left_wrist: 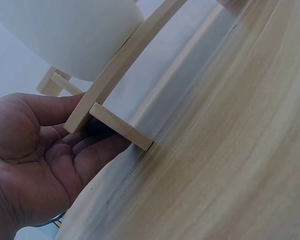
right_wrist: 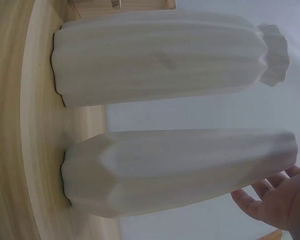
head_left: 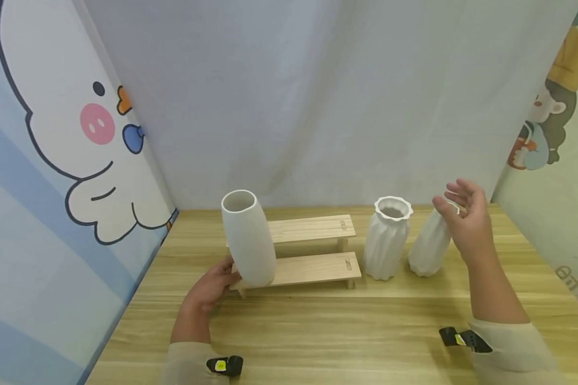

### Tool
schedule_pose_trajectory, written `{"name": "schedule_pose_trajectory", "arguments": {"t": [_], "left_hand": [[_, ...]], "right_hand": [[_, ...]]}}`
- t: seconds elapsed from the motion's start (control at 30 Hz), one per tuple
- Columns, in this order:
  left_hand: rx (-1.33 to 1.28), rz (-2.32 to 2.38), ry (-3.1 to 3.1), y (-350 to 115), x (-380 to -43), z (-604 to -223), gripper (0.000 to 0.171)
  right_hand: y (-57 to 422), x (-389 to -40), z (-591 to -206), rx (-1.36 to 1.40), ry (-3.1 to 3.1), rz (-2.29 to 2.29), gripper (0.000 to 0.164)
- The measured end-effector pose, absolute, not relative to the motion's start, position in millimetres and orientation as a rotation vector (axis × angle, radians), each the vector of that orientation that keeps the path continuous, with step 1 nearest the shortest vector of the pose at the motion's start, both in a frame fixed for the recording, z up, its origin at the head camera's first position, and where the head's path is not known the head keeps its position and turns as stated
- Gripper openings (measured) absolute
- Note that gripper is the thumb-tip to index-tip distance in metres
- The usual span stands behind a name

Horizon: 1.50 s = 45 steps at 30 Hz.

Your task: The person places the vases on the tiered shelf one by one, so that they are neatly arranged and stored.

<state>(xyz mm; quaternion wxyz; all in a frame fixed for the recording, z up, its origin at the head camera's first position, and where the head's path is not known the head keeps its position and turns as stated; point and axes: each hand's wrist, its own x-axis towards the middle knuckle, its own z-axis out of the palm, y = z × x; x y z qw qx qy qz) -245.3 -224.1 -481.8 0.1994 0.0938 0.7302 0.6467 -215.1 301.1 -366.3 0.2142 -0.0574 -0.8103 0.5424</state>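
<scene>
My left hand (head_left: 208, 289) grips the left end of a low wooden stand's front board (head_left: 313, 269), thumb on top and fingers underneath, as the left wrist view shows. A tall smooth white vase (head_left: 249, 243) stands on that board's left part, close to the thumb. My right hand (head_left: 471, 227) is raised at the neck of a tapered, faceted white vase (head_left: 428, 248), its fingers loosely spread and the fingertips (right_wrist: 250, 204) right at the vase's side. Left of that vase is a fluted white vase (head_left: 385, 246) with a scalloped rim, upright on the table.
The stand's higher back board (head_left: 308, 230) runs behind the front one. All stands on a wood-grain table (head_left: 318, 331). A pale curtain (head_left: 294, 107) hangs behind, and printed cartoon panels (head_left: 58, 123) flank both sides.
</scene>
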Motion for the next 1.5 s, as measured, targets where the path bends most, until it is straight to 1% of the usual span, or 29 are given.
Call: {"name": "schedule_pose_trajectory", "arguments": {"t": [0.57,0.9,1.0,1.23,1.33,1.5], "left_hand": [[0.246,1.823,2.032,-224.7,-243.6,-481.7,0.057],[0.261,1.812,2.044,-224.4,-244.7,-482.6,0.059],[0.245,1.828,2.031,-224.1,-243.7,-481.5,0.058],[0.263,1.812,2.048,-223.8,-241.8,-478.8,0.059],[0.242,1.793,2.073,-223.1,-240.9,-478.1,0.059],[0.233,1.773,2.089,-221.8,-240.1,-477.4,0.061]], "right_hand": [[298.2,-216.4,-383.3,-0.237,-2.336,1.461,0.073],[296.9,-218.7,-387.4,-0.253,-2.304,1.515,0.065],[296.4,-219.9,-388.1,-0.291,-2.296,1.513,0.059],[294.0,-226.0,-395.3,-0.301,-2.162,1.570,0.026],[293.2,-228.3,-397.8,-0.312,-2.126,1.571,0.020],[291.4,-228.6,-397.7,-0.324,-2.120,1.544,0.019]]}}
